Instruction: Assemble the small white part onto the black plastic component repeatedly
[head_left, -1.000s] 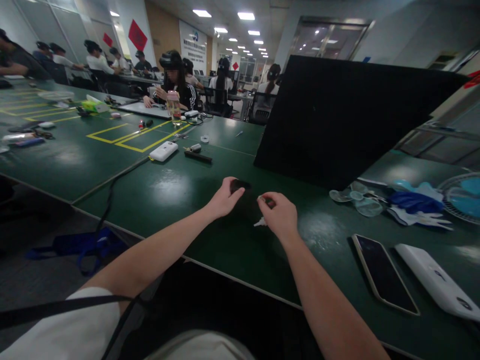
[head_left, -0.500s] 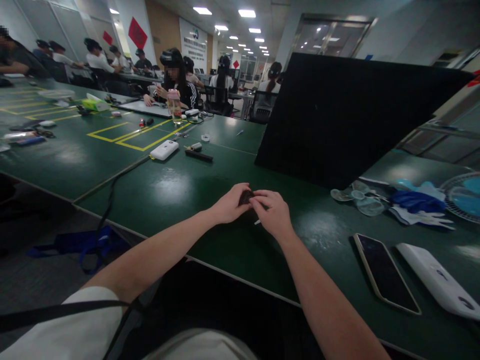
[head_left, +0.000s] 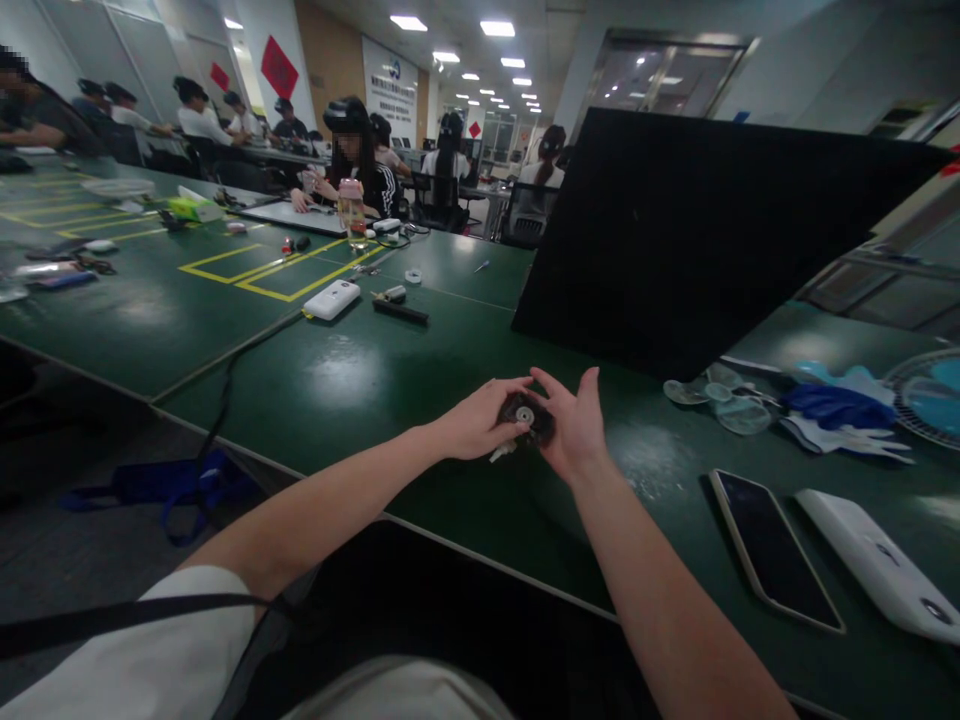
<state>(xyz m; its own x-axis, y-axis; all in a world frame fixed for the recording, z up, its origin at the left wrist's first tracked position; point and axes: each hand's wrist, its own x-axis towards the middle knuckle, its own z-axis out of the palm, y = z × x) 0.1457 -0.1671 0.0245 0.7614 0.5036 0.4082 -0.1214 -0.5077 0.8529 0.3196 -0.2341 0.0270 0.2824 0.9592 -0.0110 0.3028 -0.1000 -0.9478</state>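
Just above the green table, my left hand grips a small black part by its left side, thumb across its front. A round, pale metal hub shows on the part's face; I cannot tell its exact kind. Below it a short white piece sticks out; whether it is joined to the part is unclear. My right hand stands at the part's right edge, thumb raised and fingers apart. Its fingers touch or nearly touch the part, and some fingertips are hidden behind it.
A large black panel leans behind my hands. To the right lie a phone, a white device, blue and white gloves and a round fan guard. Ahead are a white box, a black bar and a bottle. A person sits opposite.
The part has turned, so its face with the metal hub shows now. Both hands have shifted slightly right. My right hand has gone from a pinch to spread fingers with the thumb up.
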